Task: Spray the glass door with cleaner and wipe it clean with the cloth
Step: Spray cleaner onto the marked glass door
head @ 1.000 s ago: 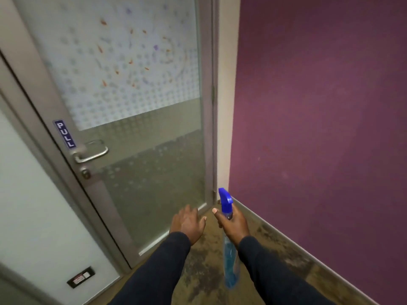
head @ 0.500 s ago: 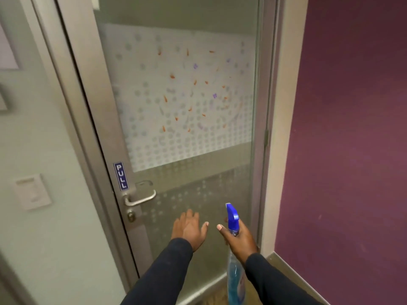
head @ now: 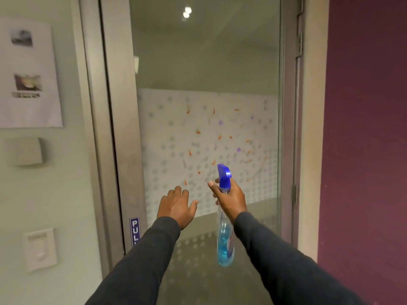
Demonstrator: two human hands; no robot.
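The right hand (head: 231,198) was wrapped around the neck of a spray bottle (head: 224,236), just below its blue trigger head, with the nozzle pointing toward the glass door (head: 209,69). The bottle was clear plastic and hung down from the grip, with blue cleaner filling its lower part. The left hand (head: 177,205) was empty, fingers loosely spread and palm facing away, raised just beside the right hand in front of the door. Both arms wore dark long sleeves (head: 141,260). The door stood directly ahead, shut in a metal frame (head: 120,128). Across its middle ran a frosted white band with a dotted pattern (head: 167,128), marked with small orange and purple smudges (head: 220,137). A blue "PULL" sign (head: 134,231) sat on the frame's left side, partly hidden by the left sleeve. On the pale wall to the left were a printed sheet of paper (head: 28,73) and a light switch (head: 40,248). A purple wall (head: 365,139) stood to the right.
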